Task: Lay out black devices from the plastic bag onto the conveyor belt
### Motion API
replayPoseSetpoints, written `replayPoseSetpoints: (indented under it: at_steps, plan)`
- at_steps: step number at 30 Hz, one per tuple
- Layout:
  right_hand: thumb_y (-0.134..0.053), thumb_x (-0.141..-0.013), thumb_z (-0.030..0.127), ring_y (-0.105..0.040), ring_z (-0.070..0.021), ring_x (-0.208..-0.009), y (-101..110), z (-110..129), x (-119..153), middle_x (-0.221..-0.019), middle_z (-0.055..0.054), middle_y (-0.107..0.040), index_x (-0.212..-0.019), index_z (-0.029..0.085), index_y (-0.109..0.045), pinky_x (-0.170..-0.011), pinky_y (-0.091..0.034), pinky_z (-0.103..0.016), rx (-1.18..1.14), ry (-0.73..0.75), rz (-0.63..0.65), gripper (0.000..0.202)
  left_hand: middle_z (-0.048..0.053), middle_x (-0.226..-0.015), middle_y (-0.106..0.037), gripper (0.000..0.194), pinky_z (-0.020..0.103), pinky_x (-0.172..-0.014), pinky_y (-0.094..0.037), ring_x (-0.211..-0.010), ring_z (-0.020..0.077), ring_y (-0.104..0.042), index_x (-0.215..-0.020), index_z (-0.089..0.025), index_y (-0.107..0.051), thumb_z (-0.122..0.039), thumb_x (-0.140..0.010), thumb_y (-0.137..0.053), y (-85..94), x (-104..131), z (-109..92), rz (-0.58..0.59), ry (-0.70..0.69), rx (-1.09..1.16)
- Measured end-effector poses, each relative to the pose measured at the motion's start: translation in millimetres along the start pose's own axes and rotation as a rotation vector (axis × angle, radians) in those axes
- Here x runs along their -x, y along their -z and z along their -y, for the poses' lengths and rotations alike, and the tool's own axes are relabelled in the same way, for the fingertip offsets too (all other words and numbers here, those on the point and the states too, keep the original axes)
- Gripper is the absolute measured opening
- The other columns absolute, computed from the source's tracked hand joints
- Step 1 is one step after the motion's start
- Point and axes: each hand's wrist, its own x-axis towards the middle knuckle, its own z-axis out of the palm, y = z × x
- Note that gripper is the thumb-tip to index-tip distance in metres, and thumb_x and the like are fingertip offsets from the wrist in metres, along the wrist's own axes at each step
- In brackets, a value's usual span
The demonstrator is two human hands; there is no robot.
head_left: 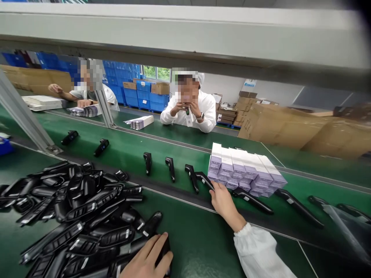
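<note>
A heap of black handheld devices [72, 208] covers the left of my green desk [197, 247]; my left hand [147, 258] lies at its near edge, fingers curled over one device; right of it, my right hand [224, 202] reaches to the conveyor belt [130, 150], fingertips pinching a device [204, 179] that lies flat beside a block of white and purple boxes [246, 170]; I judge this the placing step, needing release and a clean pull back; bare desk lies between my hands; more devices trail right
</note>
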Motion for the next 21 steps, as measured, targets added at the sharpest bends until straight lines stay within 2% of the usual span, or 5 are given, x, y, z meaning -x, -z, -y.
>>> replayPoseSetpoints:
  at_steps: [6,10,13,17,21]
  plan:
    - [-0.044,-0.1,0.043,-0.052,-0.0373,-0.125,31,35,38,-0.135,-0.022,-0.057,-0.139,0.01,-0.055,-0.108,-0.04,-0.056,-0.177,0.01,-0.094,0.052,0.009,-0.137,-0.062,0.046,0.034,-0.088,-0.063,-0.119,0.0287,-0.066,-0.128,-0.021,-0.058,-0.034,-0.085,-0.061,21.2,-15,-20,-0.47,0.016,-0.095]
    - [-0.065,-0.089,0.048,-0.064,-0.0206,-0.094,56,95,89,-0.103,-0.007,-0.07,-0.119,0.02,-0.068,-0.088,-0.052,-0.035,-1.089,0.033,0.468,0.041,0.012,-0.131,-0.064,0.04,0.033,-0.092,-0.062,-0.12,0.0254,-0.063,-0.121,-0.015,-0.058,-0.028,-0.083,-0.061,39.4,-25,-30,-0.689,0.004,-0.131]
    - [-0.074,-0.079,0.037,-0.061,-0.0149,-0.082,57,110,97,-0.089,-0.001,-0.065,-0.108,0.02,-0.069,-0.073,-0.052,-0.026,-1.435,-0.051,0.559,0.034,0.015,-0.136,-0.059,0.041,0.032,-0.094,-0.061,-0.125,0.0245,-0.059,-0.125,-0.013,-0.057,-0.03,-0.088,-0.06,47.1,-29,-29,-0.743,0.008,-0.141]
    - [-0.061,-0.086,0.036,-0.063,-0.0182,-0.088,44,68,58,-0.099,-0.004,-0.066,-0.115,0.022,-0.067,-0.078,-0.054,-0.031,-0.905,-0.057,0.143,0.033,0.013,-0.139,-0.058,0.055,0.041,-0.092,-0.064,-0.124,0.0278,-0.061,-0.135,-0.016,-0.056,-0.048,-0.091,-0.058,42.5,-23,-4,-0.633,0.117,-0.206]
    - [-0.049,-0.091,0.023,-0.063,-0.0274,-0.112,30,25,17,-0.125,-0.013,-0.065,-0.124,0.016,-0.066,-0.104,-0.047,-0.043,-0.408,-0.07,-0.042,0.038,0.008,-0.128,-0.067,0.045,0.059,-0.108,-0.051,-0.122,0.0301,-0.063,-0.13,-0.024,-0.065,-0.046,-0.095,-0.048,30.3,-17,25,-0.25,0.314,-0.101]
